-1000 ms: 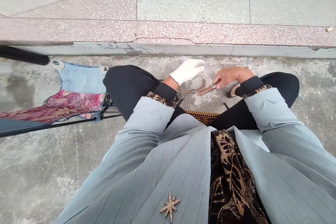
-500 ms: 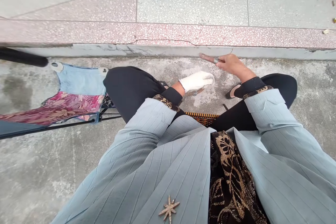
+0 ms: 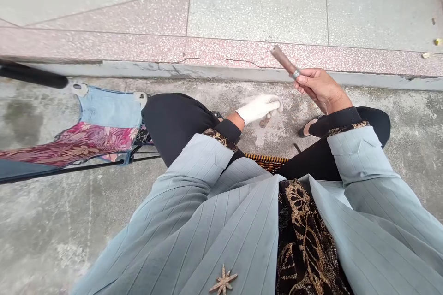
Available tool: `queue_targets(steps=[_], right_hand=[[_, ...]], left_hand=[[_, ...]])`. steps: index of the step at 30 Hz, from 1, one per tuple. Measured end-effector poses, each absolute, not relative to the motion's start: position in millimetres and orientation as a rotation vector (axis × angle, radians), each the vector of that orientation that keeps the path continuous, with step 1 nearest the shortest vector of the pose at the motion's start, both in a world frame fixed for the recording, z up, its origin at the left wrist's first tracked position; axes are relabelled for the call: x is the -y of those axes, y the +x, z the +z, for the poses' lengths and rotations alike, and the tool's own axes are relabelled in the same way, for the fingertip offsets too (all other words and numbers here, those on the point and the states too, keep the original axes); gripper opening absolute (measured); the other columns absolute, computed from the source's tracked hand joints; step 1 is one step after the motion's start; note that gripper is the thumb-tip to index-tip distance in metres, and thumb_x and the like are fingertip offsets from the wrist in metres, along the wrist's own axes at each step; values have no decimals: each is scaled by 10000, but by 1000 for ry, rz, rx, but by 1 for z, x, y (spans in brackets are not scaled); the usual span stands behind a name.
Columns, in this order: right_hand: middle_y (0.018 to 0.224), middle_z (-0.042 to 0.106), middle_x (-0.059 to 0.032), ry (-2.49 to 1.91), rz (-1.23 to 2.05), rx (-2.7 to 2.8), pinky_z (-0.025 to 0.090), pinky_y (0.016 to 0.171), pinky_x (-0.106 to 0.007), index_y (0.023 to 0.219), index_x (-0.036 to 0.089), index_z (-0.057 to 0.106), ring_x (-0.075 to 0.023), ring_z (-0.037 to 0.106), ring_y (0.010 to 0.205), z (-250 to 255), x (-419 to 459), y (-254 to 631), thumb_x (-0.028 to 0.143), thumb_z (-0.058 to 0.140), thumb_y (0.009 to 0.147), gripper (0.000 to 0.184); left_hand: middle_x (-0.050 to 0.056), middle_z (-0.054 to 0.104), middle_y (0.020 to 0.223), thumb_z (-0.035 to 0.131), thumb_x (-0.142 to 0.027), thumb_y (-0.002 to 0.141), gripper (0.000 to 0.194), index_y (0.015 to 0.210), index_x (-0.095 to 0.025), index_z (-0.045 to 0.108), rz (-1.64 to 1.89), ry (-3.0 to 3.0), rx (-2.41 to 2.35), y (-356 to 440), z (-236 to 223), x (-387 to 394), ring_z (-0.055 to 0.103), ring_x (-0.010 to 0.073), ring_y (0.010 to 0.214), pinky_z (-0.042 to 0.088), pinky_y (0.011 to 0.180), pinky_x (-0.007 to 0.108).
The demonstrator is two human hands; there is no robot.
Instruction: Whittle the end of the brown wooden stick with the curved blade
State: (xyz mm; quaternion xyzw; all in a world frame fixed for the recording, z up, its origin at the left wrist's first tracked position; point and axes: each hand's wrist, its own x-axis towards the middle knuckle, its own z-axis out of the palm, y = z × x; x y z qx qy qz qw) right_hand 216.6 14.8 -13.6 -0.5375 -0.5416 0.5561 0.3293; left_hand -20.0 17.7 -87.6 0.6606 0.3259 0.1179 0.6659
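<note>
My right hand (image 3: 321,86) is bare and closed around a brown rod (image 3: 284,59), which looks like a wooden handle. Silver-grey wire or a coil (image 3: 296,73) is wound about it just ahead of the fingers. The rod tilts up and left, its blunt end over the step edge; its lower part runs beneath the palm. My left hand (image 3: 259,108), in a white work glove, is lower, its fingers curled near the ground. A short brown stick (image 3: 265,122) pokes out below those fingers and appears gripped; the rest of it is hidden.
A low step (image 3: 224,50) with pinkish terrazzo edging crosses in front. At the left stands a patchwork fabric seat (image 3: 104,106) on a black metal frame. Woven wicker (image 3: 266,162) shows between my legs. Rough concrete (image 3: 51,221) lies below, and small bits (image 3: 425,55) rest on the step, far right.
My right hand has lifted the brown rod, turning it from nearly level to steeply slanted. The gloved left hand stays in about the same place, while the stick under it has turned.
</note>
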Motion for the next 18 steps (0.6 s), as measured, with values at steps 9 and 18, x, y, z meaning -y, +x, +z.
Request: queue_targets(steps=[9,18], right_hand=[[744,629,-69,-2192,813,1962,365,638,-322,815,175,694,-203,544,700,-41,-28,217,298,654,906,158],[719,677,8,-1371,2213,2183,436,656,-293,929,213,819,-146,551,639,-15,-13,213,440,821,762,282]], left_hand=[[-1,666,763,527,-318,914,241,891,-169,715,150,1946,-620,-19,-56,-7,577,134,703,429,714,257],[47,715,862,508,-332,904,274,924,-149,710,452,1953,-1122,-44,-62,-39,616,195,847,450,790,289]])
